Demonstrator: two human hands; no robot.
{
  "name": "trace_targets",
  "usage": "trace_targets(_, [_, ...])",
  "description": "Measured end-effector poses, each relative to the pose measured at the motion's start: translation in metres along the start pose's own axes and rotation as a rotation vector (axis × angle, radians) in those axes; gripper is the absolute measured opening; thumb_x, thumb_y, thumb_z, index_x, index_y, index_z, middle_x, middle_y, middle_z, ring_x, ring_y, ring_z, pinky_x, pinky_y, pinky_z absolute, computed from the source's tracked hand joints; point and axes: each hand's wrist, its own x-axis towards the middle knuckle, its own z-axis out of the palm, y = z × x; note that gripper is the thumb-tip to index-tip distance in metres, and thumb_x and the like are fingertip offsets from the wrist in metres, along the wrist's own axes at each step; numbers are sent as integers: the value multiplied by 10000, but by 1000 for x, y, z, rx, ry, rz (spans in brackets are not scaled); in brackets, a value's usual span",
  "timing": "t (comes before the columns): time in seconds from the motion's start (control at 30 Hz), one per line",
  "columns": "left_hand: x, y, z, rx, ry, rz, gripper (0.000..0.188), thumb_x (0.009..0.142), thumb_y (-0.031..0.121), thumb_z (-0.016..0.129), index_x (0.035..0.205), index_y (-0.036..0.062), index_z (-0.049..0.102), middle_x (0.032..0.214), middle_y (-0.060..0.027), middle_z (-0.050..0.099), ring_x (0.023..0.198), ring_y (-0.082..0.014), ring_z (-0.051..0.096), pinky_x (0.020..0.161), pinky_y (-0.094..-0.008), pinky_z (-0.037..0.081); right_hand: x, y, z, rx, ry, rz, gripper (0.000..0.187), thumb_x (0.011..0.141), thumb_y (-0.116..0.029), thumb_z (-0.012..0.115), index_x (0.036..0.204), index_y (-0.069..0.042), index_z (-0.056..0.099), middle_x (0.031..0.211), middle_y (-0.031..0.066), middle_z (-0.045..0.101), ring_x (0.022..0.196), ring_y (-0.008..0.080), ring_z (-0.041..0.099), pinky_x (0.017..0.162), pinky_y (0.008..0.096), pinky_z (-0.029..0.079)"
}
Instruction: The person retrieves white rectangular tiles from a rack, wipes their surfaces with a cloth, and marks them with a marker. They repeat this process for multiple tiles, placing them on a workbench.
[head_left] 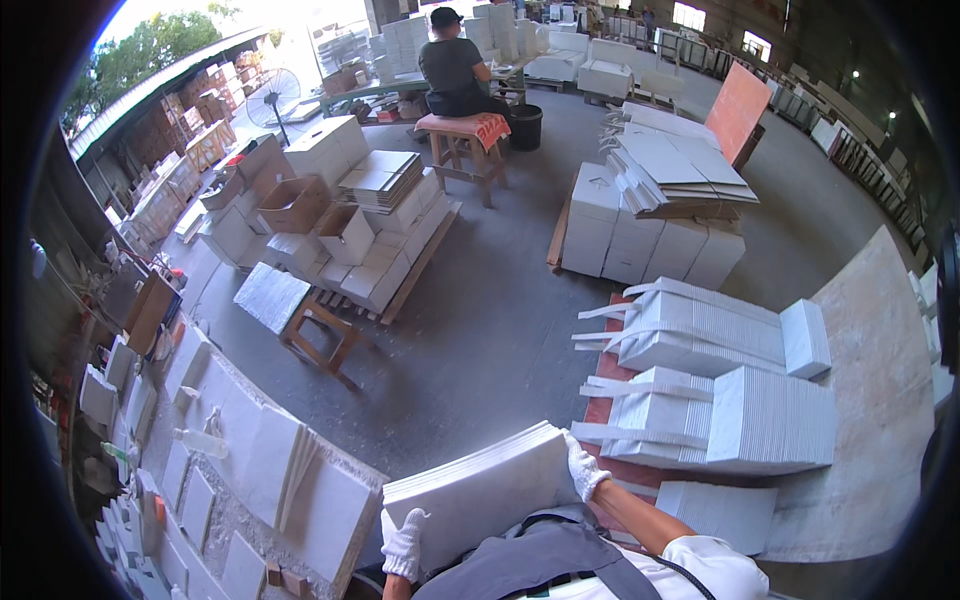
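Close to my body I hold a stack of thin white stone tiles [485,482], set on edge and tilted. My left hand [404,545], in a white knit glove, is closed on the stack's left end. At its right end, my right hand [584,470], gloved too, presses against the upper corner with its fingers partly hidden. Just right of that hand, rows of white tiles [770,418] stand packed on edge, with pale straps [645,435] laid over them. A lower group of tiles [718,515] lies nearer to me, beside my right forearm.
On the left, a bench bears white slabs [250,450] and a plastic bottle [200,442]. Ahead are a wooden stool [320,335], a pallet of white boxes [380,265] and flat cartons [680,165] on boxes. Farther off, a person [455,65] sits on a cloth-covered stool [465,125].
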Motion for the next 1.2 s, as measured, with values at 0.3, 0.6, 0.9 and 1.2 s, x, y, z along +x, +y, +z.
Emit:
trace_targets(0.3, [117,35,46,71,-21,-19,557,923,250,779,1362,43,506,1135,-82,669,954,-162,658,824,-314,566,95,-64,-15,-34,44,99,953,994,-744,325,1482,66,449,1451,254,534,1361,313,488,1166,366,319])
trace_targets(0.6, [255,88,60,-61,-56,-49,598,906,287,793,1373,48,506,1174,-96,658,1003,-185,645,858,-341,554,201,-142,23,-110,121,84,972,990,-751,324,1482,79,441,1452,276,527,1347,322,505,1164,368,324])
trace_targets(0.9, [332,127,37,-23,74,-83,570,926,324,771,1356,48,520,1140,-84,663,981,-185,640,861,-350,539,281,-237,68,-121,47,33,930,994,-735,338,1470,54,461,1428,249,545,1315,311,522,1137,373,353])
trace_targets(1.2, [383,164,24,-83,277,-77,576,955,300,746,1387,16,490,1145,-103,678,1003,-181,667,878,-349,550,404,-329,158,-186,-302,-75,888,999,-719,353,1458,30,481,1404,222,564,1283,300,539,1111,378,381])
